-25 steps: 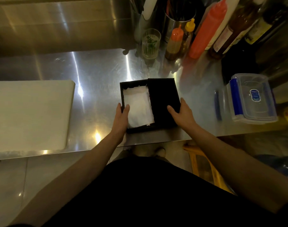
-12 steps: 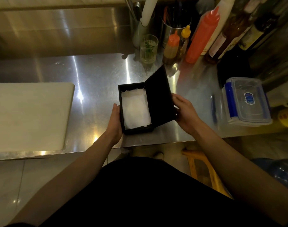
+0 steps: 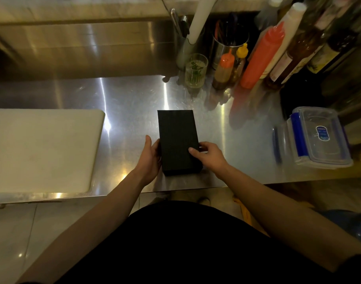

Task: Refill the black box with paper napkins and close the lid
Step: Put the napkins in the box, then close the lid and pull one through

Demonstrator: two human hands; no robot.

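Observation:
The black box [image 3: 177, 138] lies on the steel counter [image 3: 130, 99] near its front edge, with its lid down flat over the top. The paper napkins inside are hidden by the lid. My left hand [image 3: 150, 157] presses against the box's left side, fingers along its wall. On the box's near right corner rests my right hand [image 3: 208, 155], fingertips on the lid and thumb at the right edge.
A white cutting board [image 3: 40, 148] covers the counter's left part. A clear plastic container with blue clips [image 3: 317, 138] stands at the right. At the back are a glass [image 3: 196, 71], sauce bottles [image 3: 259, 58], wine bottles and a utensil holder [image 3: 226, 45].
My right hand swung the lid from lying open on the right, up and over to the left, down onto the box. The napkins are now covered. My left hand stayed at the left side.

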